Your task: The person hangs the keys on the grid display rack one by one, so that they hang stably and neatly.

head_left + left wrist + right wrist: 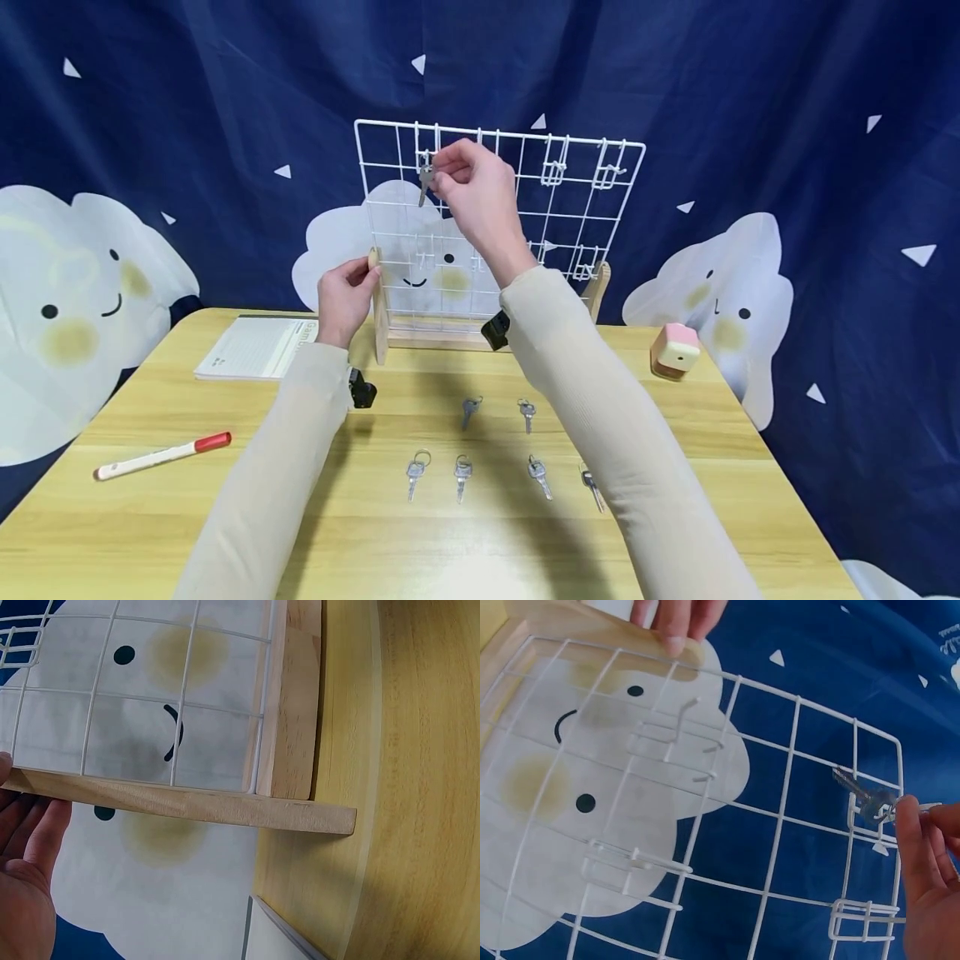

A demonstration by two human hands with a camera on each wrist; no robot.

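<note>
A small silver metal key (425, 182) hangs at a white wire hook (853, 812) near the top left corner of the white wire grid panel (592, 218), pinched at its head by the fingertips of the right hand (474, 193). The grid is made of thin rods in square cells and stands upright between two pale wooden posts. The left hand (344, 297) holds the left wooden post (377, 304), fingers curled around its upper end. Six more flat metal keys (462, 475) lie in two rows on the grained wooden table (150, 517), toward its front edge. A red-capped marker (161, 455) lies near the table's left edge, a printed booklet (255, 346) at the back left, and a rounded pink-and-cream cube (674, 351) at the back right.
</note>
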